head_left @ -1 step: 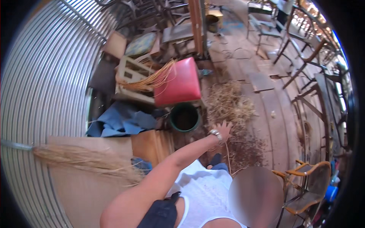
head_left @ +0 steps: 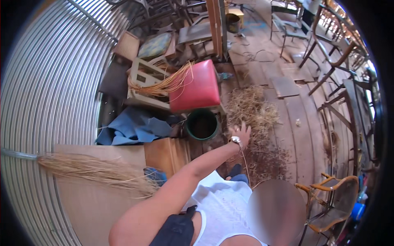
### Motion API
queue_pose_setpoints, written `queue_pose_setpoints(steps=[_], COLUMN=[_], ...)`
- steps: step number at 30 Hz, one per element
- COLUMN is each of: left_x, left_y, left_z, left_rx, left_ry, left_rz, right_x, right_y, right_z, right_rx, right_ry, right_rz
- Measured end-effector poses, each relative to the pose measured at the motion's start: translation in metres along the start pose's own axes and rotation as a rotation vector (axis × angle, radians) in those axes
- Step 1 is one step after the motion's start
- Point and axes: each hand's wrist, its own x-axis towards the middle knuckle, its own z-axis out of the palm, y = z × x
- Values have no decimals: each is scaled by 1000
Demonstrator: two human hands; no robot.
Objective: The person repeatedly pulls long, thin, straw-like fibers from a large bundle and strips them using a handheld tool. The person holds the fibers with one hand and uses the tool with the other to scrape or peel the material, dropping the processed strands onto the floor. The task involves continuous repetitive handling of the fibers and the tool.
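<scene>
My left hand (head_left: 242,135), with a silver watch (head_left: 236,140) on the wrist, reaches forward over the near left edge of a heap of dry straw-like shavings (head_left: 254,110). Its fingers are spread, and I see nothing held in them. A thin pale strand (head_left: 245,162) runs from below the wrist toward my lap. Left of the hand stands a round green bin (head_left: 202,124), dark inside. Behind it is a stool with a red padded seat (head_left: 196,87), and a bundle of thin cane strands (head_left: 166,86) lies across it. My right hand does not show.
Beside the corrugated metal wall (head_left: 49,98), a bundle of dry fibres (head_left: 96,170) lies above a flat board (head_left: 82,205). Blue cloth (head_left: 133,127) is crumpled behind. An armchair (head_left: 330,205) stands near right; chair frames (head_left: 332,53) line the far right. Dark scraps (head_left: 266,164) litter the plank floor.
The whole view has shifted slightly, so most things sit a little farther right in the picture. My left hand stays spread at the edge of the heap.
</scene>
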Motion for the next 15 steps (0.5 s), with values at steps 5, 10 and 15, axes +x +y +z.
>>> queue_pose_setpoints(steps=[5,10,15], left_x=[4,21,41], left_y=[-38,-167,-318], left_z=[-44,-20,-41], left_rx=[-195,-230,-205], left_ry=[-168,-257,-89], left_rz=[-94,-290,-512], right_x=[-2,-44,-86], right_y=[69,32,-60], right_z=[46,108,157], right_rx=[20,-228,-216], right_ry=[-28,-59,-62], right_rz=[150,125,231])
